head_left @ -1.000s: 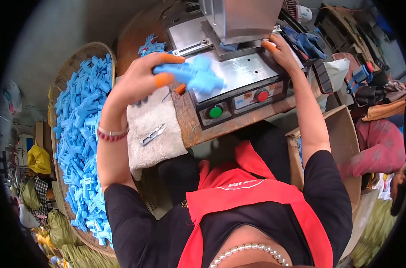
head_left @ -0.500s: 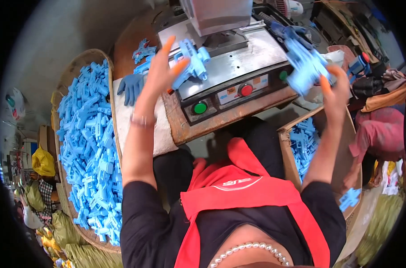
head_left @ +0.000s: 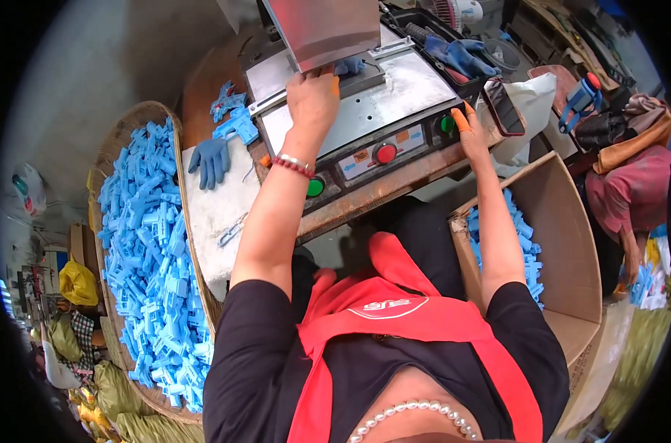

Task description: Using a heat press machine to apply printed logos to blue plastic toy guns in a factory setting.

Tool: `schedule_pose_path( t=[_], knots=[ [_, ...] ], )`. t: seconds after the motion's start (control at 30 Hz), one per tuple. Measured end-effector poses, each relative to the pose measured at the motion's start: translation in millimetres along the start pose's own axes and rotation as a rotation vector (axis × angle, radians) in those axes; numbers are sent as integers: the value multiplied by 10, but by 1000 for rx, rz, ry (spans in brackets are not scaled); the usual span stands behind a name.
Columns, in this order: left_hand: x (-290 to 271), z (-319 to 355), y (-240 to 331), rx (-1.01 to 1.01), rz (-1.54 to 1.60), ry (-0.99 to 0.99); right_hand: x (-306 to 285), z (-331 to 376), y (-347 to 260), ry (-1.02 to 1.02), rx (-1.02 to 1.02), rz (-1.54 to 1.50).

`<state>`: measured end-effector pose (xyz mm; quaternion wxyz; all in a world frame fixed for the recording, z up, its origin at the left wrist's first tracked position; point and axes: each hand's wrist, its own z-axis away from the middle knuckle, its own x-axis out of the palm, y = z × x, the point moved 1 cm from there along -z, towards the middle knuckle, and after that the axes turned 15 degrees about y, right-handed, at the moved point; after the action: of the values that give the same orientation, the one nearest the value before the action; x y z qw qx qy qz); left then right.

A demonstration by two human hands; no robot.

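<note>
My left hand (head_left: 313,100) reaches under the steel head of the press machine (head_left: 416,88) and holds a blue plastic part (head_left: 348,68) on the jig; its fingertips are partly hidden by the head. My right hand (head_left: 472,131), with an orange cot on one finger, holds nothing and rests at the machine's right front corner, fingertip against the right green button (head_left: 447,124). A red button (head_left: 385,153) and a second green button (head_left: 315,186) sit on the front panel.
A wicker basket (head_left: 121,133) heaped with blue plastic parts (head_left: 151,258) stands at my left. A cardboard box (head_left: 572,244) at my right holds more of them. A blue glove (head_left: 210,159) and small snips (head_left: 232,230) lie on a white cloth. A phone (head_left: 503,105) lies right of the machine; another person (head_left: 623,199) sits far right.
My left hand has pushed the blue part in under the machine head. My right hand let go of the part it carried over the box and came back to the green button.
</note>
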<state>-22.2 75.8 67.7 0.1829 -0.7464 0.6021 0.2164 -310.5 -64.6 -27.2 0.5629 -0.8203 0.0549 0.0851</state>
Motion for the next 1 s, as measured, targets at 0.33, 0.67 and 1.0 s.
schedule_pose_path(
  t=[0.33, 0.67, 1.0],
  knots=[
    [-930, 631, -293, -2, 235, -375, -267, -12, 78, -231, -126, 187],
    [-1579, 1343, -1312, -163, 237, 40, -271, -139, 398, -218, 3, 26],
    [-2556, 2746, -2874, -985, -323, -490, -263, -53, 106, -116, -2, 97]
  ],
)
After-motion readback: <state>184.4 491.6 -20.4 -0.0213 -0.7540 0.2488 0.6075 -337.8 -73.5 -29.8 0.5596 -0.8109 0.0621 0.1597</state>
